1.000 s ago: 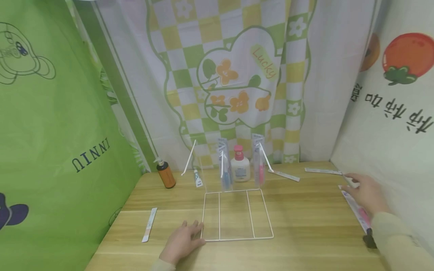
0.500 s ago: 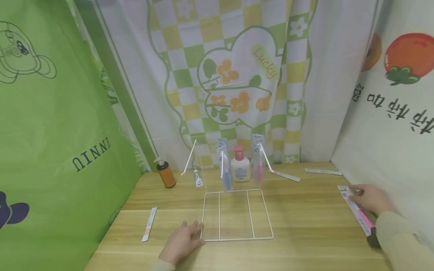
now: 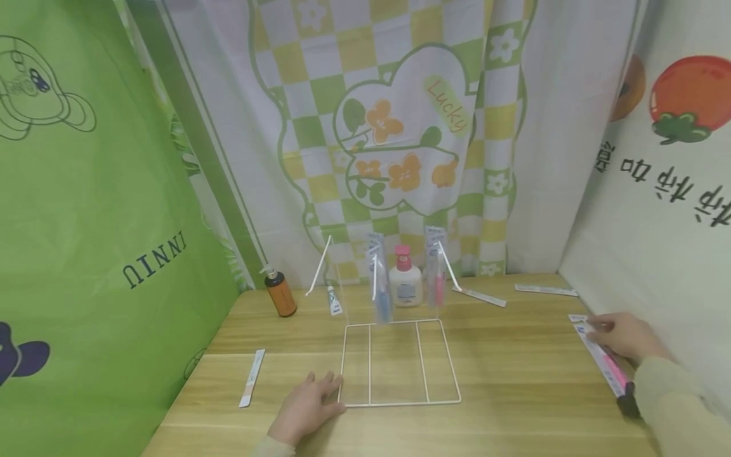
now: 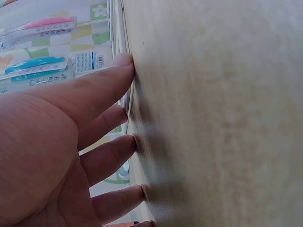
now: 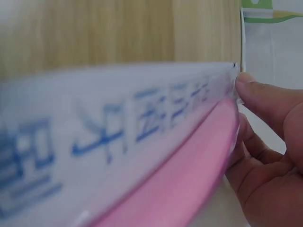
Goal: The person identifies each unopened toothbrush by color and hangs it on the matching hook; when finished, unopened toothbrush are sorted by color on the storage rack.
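Note:
A packaged toothbrush [image 3: 602,358] with a pink handle is at the table's right side. My right hand [image 3: 625,336] pinches the package near its far end; in the right wrist view the thumb and fingers [image 5: 267,97] meet at its edge. My left hand [image 3: 305,406] rests at the front left corner of a white wire rack [image 3: 394,404], fingers extended, their tips on the tabletop in the left wrist view and the thumb [image 4: 106,78] by the wire. Two packaged toothbrushes, one blue [image 3: 381,285] and one pink [image 3: 436,273], hang upright at the rack's hooks.
A white pump bottle [image 3: 405,285] with a pink top stands behind the rack. Left of it are a small tube [image 3: 334,301] and an amber pump bottle [image 3: 282,295]. Slim white packets [image 3: 251,379] lie left and back right. Fabric walls [image 3: 645,241] border the table.
My right hand has come down and nearer from the package's far end and taken hold of the toothbrush package, which has shifted slightly. The left hand has stayed at the rack's corner.

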`<state>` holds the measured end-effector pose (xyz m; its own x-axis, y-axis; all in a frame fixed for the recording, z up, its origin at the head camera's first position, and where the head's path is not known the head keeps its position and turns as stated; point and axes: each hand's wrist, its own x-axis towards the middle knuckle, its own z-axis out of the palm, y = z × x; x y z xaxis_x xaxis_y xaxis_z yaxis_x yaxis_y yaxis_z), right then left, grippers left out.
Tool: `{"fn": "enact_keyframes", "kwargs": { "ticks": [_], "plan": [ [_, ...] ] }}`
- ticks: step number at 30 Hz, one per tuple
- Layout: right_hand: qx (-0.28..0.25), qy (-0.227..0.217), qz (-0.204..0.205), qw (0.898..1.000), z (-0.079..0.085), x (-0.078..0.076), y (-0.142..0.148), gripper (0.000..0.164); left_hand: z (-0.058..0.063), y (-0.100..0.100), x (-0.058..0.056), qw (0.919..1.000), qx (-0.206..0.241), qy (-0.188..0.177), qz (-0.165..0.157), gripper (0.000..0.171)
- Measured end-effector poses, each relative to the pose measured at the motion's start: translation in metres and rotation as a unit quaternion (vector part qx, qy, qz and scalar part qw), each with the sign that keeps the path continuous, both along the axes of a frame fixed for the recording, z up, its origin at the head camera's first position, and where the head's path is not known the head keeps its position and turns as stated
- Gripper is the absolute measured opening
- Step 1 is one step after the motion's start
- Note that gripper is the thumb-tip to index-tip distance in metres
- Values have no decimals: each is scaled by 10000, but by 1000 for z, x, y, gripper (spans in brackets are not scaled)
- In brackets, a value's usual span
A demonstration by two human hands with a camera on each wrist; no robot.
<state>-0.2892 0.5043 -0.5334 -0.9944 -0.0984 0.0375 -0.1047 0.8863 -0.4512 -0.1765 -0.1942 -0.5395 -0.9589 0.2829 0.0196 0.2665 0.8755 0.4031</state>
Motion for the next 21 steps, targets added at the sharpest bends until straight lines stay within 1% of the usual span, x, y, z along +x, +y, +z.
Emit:
{"fn": "enact_keyframes", "kwargs": {
  "ticks": [5,7,12,16,21],
  "plan": [
    [-71,322,-43,9994,4,2,-7,57,3,1,0,10000,35,12,-29,63],
    [-144,570,-89,9982,9,4,-13,55,4,1,0,10000,49,27,-39,63],
    [-386,1068,-231,9933,27,12,-40,51,5,1,1,10000,80,-5,-18,63],
    [-599,1350,-319,9885,39,20,-63,50,4,1,0,10000,63,-7,-29,63],
    [-903,1634,-368,9817,57,28,-93,52,2,0,0,10000,29,8,-63,63]
  ]
}}
